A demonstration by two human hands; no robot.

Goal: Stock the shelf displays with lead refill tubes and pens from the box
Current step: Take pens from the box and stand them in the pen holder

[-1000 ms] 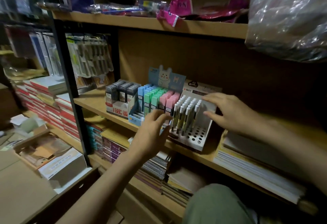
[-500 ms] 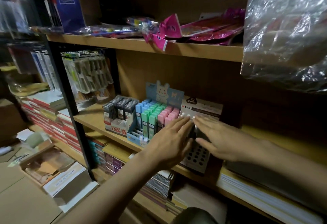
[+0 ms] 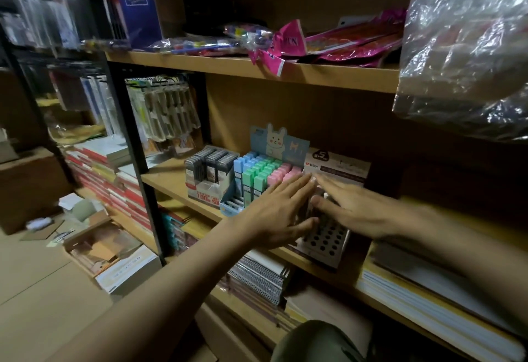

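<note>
Both hands lie flat with straight fingers, left hand (image 3: 281, 213) and right hand (image 3: 353, 210), pressing the pens down into the perforated pen display (image 3: 325, 243) right of the pastel lead refill tubes (image 3: 258, 176), apparently seating them; next likely fetching more stock.

three display boxes (image 3: 258, 181), two hands (image 3: 278, 213)

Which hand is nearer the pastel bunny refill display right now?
Left. The left hand lies flat right beside the bunny display; the right hand rests farther right, over the pen rack.
</note>
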